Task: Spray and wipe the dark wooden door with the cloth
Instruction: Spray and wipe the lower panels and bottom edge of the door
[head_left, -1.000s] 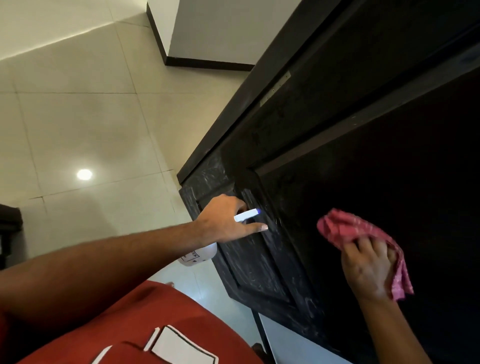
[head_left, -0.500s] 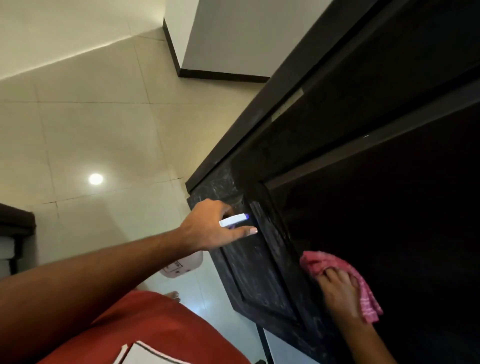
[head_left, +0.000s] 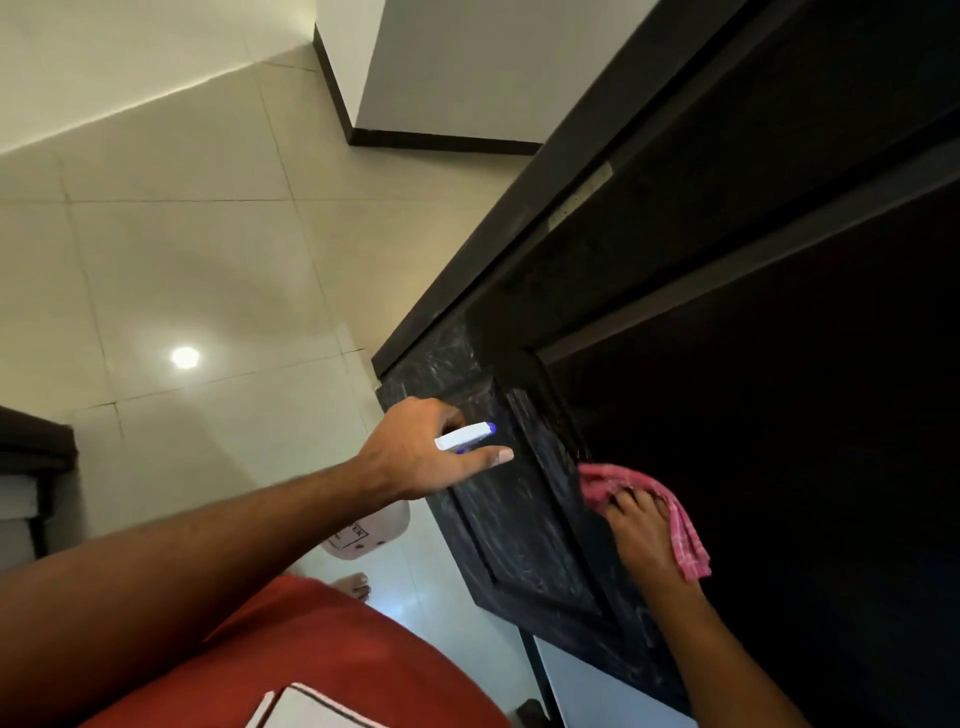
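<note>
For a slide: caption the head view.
Left hand aims spray bottle at dark door; right hand presses pink cloth there.

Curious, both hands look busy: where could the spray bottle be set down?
The tiled floor lies bare between the door, the white wall corner and the dark furniture at left. Crowded: by the bare foot, under the left hand gripping the spray bottle.
</note>
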